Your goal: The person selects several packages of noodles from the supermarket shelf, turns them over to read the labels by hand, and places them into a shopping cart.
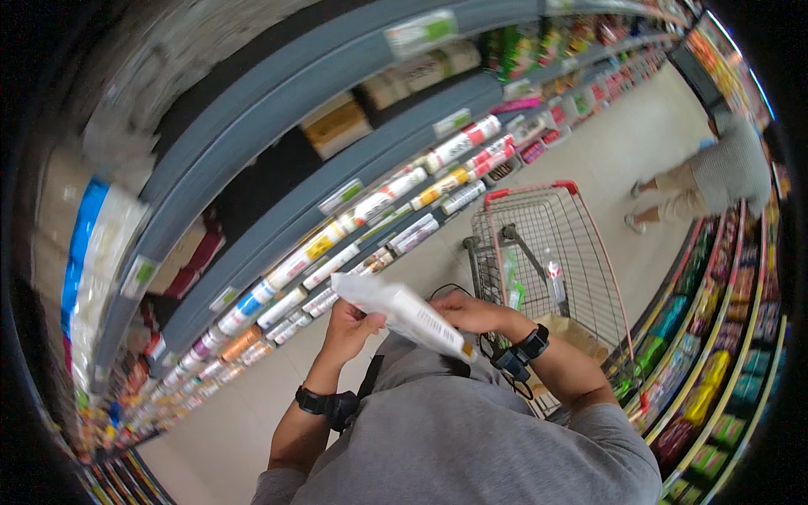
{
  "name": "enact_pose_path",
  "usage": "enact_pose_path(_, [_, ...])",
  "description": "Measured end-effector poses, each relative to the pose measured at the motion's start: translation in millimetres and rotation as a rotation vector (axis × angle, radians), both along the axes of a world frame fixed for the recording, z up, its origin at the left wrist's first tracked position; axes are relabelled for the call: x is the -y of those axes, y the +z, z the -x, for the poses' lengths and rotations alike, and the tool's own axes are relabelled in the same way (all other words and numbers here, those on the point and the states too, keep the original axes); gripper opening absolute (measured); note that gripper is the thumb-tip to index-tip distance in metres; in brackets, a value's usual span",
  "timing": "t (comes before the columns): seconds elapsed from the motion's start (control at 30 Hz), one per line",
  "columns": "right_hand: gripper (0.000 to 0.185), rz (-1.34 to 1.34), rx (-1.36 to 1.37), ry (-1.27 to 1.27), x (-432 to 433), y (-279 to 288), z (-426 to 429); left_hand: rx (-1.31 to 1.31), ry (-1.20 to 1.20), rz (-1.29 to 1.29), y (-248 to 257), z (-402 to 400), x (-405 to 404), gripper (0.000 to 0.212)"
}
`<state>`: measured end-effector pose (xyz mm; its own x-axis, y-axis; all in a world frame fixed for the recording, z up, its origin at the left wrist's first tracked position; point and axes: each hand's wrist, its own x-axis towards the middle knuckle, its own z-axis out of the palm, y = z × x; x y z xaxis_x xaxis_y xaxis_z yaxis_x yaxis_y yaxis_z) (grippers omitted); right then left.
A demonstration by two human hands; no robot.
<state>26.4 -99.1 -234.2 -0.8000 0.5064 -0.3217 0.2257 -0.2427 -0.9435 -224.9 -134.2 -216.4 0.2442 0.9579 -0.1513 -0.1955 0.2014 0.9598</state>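
A white plastic packet (404,309) with a printed barcode is held tilted in front of my grey shirt. My left hand (353,325) grips its left end, thumb over the near side. At the packet's far edge, my right hand (467,310) has its fingers curled against it, the fingertips partly hidden. Both wrists wear black strapped devices. Just beyond my right hand stands a wire shopping cart (543,252) with red trim. Inside the cart are a clear plastic bottle (555,274), a green-and-clear package (514,284) and a brown cardboard box (568,334).
Grey shelving (265,252) runs along the left, stocked with rows of packaged goods (315,243). Another rack of colourful packets (701,404) stands to the right. Farther up the aisle a person (726,167) in shorts stands on the pale tiled floor (656,120).
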Motion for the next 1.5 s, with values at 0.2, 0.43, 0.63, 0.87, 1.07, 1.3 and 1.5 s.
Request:
enact_pose_path(0.2, [0.040,-0.033,-0.250,-0.591,18,5,-86,-0.505,-0.215,-0.174,-3,-101,-57,0.026])
enact_pose_path(0.43, [0.035,-0.292,-0.006,-1.075,30,-1,-160,-0.471,-0.533,-0.343,-2,-229,-109,0.025])
enact_pose_path(0.63, [0.034,-0.511,0.311,-1.322,32,-62,-208,-0.530,-0.782,-0.371,-45,-313,-133,0.033])
enact_pose_path(0.87, [0.034,-0.285,0.275,-1.375,29,-179,-213,-0.577,-0.797,-0.069,-165,-338,-138,0.021])
enact_pose_path(1.07, [0.034,-0.232,0.522,-1.218,41,-264,-213,-0.530,-0.795,0.143,-166,-310,-134,0.022])
enact_pose_path(1.3, [0.034,-0.179,0.558,-0.873,6,-251,-236,-0.510,-0.556,0.020,-103,-243,-145,0.022])
enact_pose_path(1.5, [0.028,-0.409,0.473,-0.957,-38,-193,-197,-0.518,-0.167,-0.068,-65,-157,-133,0.019])
